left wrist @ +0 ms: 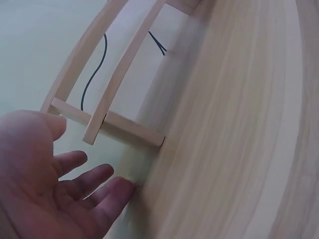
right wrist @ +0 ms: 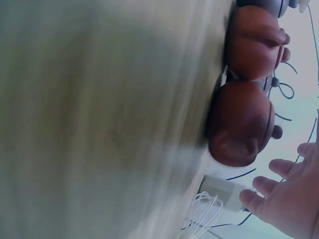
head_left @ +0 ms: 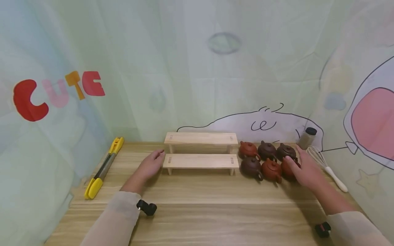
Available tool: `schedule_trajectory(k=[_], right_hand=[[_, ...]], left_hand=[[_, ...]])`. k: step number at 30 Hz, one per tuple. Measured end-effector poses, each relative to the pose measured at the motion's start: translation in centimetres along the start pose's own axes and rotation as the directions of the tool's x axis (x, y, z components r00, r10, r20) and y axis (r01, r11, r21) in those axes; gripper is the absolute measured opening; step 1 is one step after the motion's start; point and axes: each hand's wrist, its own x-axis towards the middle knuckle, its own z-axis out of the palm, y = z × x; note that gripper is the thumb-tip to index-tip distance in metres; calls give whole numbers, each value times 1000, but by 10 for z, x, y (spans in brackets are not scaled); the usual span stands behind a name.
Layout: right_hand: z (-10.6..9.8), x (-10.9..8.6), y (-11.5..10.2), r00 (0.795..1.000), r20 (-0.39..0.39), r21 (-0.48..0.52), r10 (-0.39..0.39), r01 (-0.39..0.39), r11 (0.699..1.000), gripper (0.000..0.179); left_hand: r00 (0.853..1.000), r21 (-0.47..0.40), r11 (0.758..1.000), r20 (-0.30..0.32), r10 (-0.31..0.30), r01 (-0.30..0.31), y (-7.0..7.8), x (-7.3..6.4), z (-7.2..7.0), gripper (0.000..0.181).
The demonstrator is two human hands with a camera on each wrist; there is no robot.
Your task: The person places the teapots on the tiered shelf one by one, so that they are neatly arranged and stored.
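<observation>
Head view: six teapots (head_left: pixel 271 169) are set close together on the counter (head_left: pixel 209 191), right of the wooden stand (head_left: pixel 201 160). Left grip (head_left: pixel 152 166) and right grip (head_left: pixel 307 172) are relaxed, nothing held. Pots judged stiff, breakable; best taken round the body, handles being poorly seen.

Six teapots (head_left: pixel 271 168) (three reddish, three dark), two rows, beside two-tier wooden stand (head_left: pixel 200 160)
</observation>
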Motion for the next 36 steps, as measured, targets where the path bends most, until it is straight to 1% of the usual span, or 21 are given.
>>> schedule_trajectory(k=[3, 6, 8, 11, 13, 16, 18, 22, 24, 28, 31, 33, 36], right_hand=[[-3, -5, 5, 997, 62, 37, 37, -39, 999, 86], [-5, -10, 9, 994, 99, 81, 52, -60, 995, 88], [-5, -12, 11, 990, 126, 115, 61, -75, 991, 90], [-3, -16, 15, 984, 161, 138, 75, -98, 986, 91], [-2, -17, 18, 976, 197, 132, 90, -118, 984, 94], [-1, -18, 20, 963, 243, 114, 113, -145, 983, 96], [-1, -19, 21, 959, 256, 121, 122, -157, 980, 97], [1, -19, 21, 964, 234, 122, 124, -156, 980, 92], [2, -18, 23, 967, 221, 112, 125, -152, 982, 89], [3, -18, 24, 968, 211, 106, 133, -158, 982, 88], [1, -19, 21, 970, 199, 139, 138, -167, 976, 87], [-3, -19, 17, 974, 176, 153, 143, -171, 973, 88], [-10, -18, 6, 982, 130, 187, 136, -159, 969, 87]], left_hand=[[1000, -86, 996, 23, -6, 8, 1, 0, 5, 70], [1000, -138, 990, 23, 4, -1, 1, 2, 10, 71], [999, -195, 981, 36, 2, 5, 1, 3, 12, 70], [998, -269, 963, 66, 2, 16, 0, 5, 14, 67], [996, -334, 942, 88, -1, 30, 0, 7, 15, 65], [994, -393, 918, 110, -4, 48, 0, 8, 15, 64], [993, -426, 902, 121, -16, 67, 1, 8, 14, 62], [989, -455, 884, 140, -45, 105, -1, 10, 13, 62], [988, -465, 878, 146, -49, 112, -2, 10, 13, 62], [988, -468, 876, 149, -51, 116, -4, 11, 13, 63], [988, -462, 879, 143, -58, 118, -4, 11, 13, 62], [989, -465, 877, 137, -62, 120, -4, 10, 14, 61], [990, -458, 882, 129, -56, 110, -3, 8, 14, 63]])
